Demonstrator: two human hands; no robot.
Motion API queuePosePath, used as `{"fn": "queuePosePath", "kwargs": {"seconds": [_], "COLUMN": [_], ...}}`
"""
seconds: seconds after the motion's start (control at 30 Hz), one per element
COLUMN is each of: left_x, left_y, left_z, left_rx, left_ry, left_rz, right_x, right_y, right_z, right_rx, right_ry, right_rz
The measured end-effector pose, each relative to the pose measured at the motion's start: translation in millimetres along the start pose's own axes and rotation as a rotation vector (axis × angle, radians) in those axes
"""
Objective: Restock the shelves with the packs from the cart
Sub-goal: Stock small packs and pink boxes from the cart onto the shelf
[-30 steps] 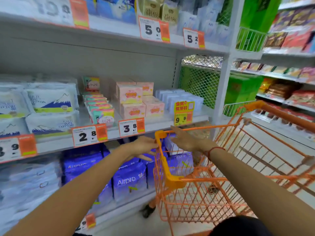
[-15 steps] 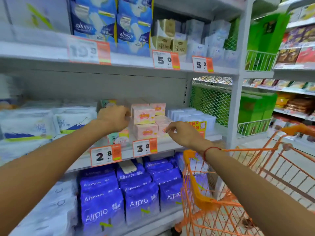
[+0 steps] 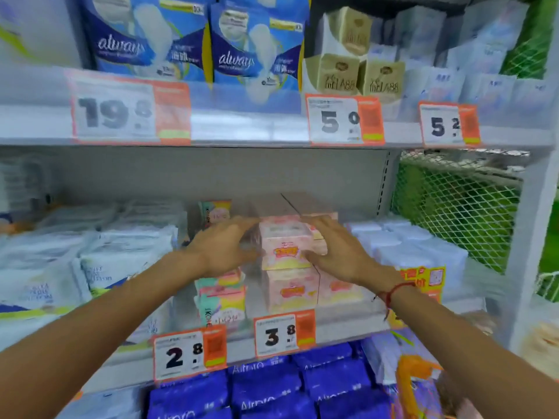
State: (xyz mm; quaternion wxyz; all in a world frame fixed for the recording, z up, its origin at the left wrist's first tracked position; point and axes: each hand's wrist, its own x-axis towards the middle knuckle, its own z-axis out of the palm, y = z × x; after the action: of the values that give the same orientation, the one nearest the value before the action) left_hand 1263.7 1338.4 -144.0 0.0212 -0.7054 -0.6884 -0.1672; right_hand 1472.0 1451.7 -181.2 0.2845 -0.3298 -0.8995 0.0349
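Note:
A pink pack (image 3: 284,246) sits on top of a stack of pink packs (image 3: 290,290) on the middle shelf (image 3: 344,329). My left hand (image 3: 222,247) lies against its left side, fingers stretched toward its top edge. On the pack's right side rests my right hand (image 3: 335,252), fingers fairly straight over the neighbouring pink pack. Neither hand is curled round a pack; motion blur hides the fingertips. The orange cart (image 3: 413,376) shows only a corner at the bottom right, with its contents out of view.
Teal-and-pink packs (image 3: 222,300) stand left of the pink stack, white packs (image 3: 121,261) further left and pale blue packs (image 3: 420,252) to the right. Blue Airpro packs (image 3: 266,388) fill the shelf below. Orange price tags (image 3: 284,332) line the shelf edges.
Both hands left the cart, rose to the middle shelf and closed in on the top pink pack from either side. The view tilted up and moved closer to the shelf.

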Motion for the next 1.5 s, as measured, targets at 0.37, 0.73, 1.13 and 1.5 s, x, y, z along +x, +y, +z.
{"fn": "queuePosePath", "kwargs": {"seconds": [0.37, 0.73, 1.13, 1.5], "left_x": [48.5, 44.5, 54.8, 63.1], "left_y": [3.8, 4.1, 15.2, 14.0], "left_z": [23.3, 25.5, 25.9, 26.6], "left_rx": [0.118, 0.123, 0.253, 0.300], "left_ry": [0.137, 0.145, 0.132, 0.159], "left_rz": [0.031, -0.005, -0.080, -0.070], "right_x": [31.9, 41.3, 82.8, 97.9], "right_y": [31.0, 32.4, 85.5, 93.0], "right_z": [13.2, 13.1, 0.0, 26.1], "right_rx": [-0.068, -0.131, 0.021, 0.130], "right_ry": [0.026, -0.009, -0.270, -0.207], "right_rz": [-0.092, -0.129, 0.302, 0.358]}}
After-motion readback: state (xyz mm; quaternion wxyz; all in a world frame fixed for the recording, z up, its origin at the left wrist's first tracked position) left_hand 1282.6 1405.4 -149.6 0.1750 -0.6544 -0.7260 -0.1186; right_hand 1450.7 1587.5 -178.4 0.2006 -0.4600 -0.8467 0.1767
